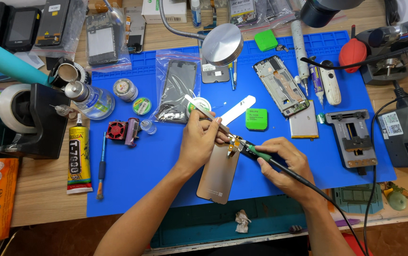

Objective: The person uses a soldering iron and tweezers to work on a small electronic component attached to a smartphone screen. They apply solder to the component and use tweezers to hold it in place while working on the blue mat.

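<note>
Mid-solder: left hand point(199, 140) pinches metal tweezers point(207, 114), right hand point(284, 163) grips green-handled soldering iron point(256, 151) at gold flex on beige phone screen panel point(219, 173); joint unfinished.

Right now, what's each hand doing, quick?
Left hand: closed on thin metal tweezers, over the flat rectangular phone screen panel.
Right hand: closed on the green-collared black soldering iron.

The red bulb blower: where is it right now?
In the head view, the red bulb blower sits at the blue mat's far right corner, beside the white tubes.
</note>
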